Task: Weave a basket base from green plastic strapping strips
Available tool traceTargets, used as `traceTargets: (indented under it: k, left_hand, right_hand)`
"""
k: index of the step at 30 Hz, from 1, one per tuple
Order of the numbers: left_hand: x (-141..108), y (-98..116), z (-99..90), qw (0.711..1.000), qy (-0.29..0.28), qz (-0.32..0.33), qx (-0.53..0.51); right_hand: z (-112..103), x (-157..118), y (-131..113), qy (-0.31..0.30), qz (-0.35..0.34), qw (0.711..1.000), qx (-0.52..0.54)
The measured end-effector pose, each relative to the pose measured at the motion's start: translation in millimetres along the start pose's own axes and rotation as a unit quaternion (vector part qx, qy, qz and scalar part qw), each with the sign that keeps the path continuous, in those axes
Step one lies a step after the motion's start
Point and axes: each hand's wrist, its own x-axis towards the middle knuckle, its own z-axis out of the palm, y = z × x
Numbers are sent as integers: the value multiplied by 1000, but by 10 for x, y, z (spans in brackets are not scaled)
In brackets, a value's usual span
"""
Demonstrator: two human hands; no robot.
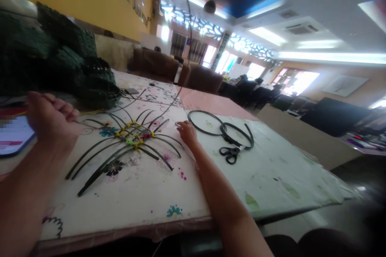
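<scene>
A flat piece woven from dark green strips (pixel 132 135) lies on the table, its loose ends fanning out and bending upward. Yellow, green and red ties (pixel 130 142) mark the crossings in its middle. To the left of it, my left hand (pixel 51 114) is raised with curled fingers; a thin strip runs from beside this fist towards the weave. My right hand (pixel 187 132) has its fingers pinched together just right of the weave; what they hold is too blurred to make out. One long thin strip (pixel 189 28) arches high above the table, passing behind my right hand.
Coiled strips (pixel 238 134) and black-handled scissors (pixel 230 154) lie to the right. Dark green woven baskets (pixel 96 84) are piled at the back left. A phone or tablet (pixel 15 134) sits by my left forearm. Brown chairs (pixel 157 64) stand behind the table; people sit farther back.
</scene>
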Motion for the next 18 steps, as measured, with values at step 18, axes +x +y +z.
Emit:
traceTargets:
  k: [18]
  left_hand:
    - [76,21,-95,998,-10,-4,-68]
  right_hand:
    - [-134,974,-473,50,48,997,42]
